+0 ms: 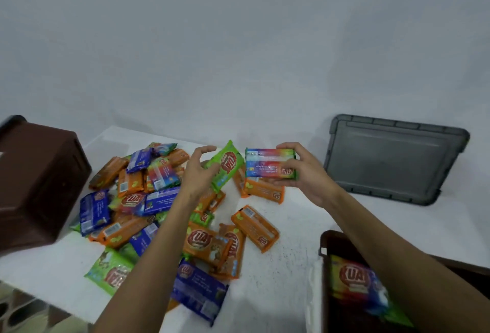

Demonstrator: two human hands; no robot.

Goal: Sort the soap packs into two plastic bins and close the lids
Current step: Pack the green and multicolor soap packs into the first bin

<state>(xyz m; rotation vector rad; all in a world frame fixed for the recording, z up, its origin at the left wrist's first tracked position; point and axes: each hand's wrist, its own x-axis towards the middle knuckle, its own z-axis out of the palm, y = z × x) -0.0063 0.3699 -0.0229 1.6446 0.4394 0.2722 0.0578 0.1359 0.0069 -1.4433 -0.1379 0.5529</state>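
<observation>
Several soap packs point(148, 208) in orange, blue, green and rainbow wrappers lie heaped on a white table point(289, 274). My right hand point(305, 173) holds a rainbow pack point(269, 163) by its edges above the pile's far right. My left hand point(197, 172) grips a green pack point(228, 165) just left of it, thumb raised. One brown bin point(328, 250) stands at the lower right, open, with a rainbow pack point(360, 285) inside; my right forearm covers part of it. A second brown bin point(37, 184) stands at the left; its inside is hidden.
A grey lid point(392, 157) leans against the white wall at the back right. The table's near edge runs along the lower left, with patterned floor point(23, 311) below it.
</observation>
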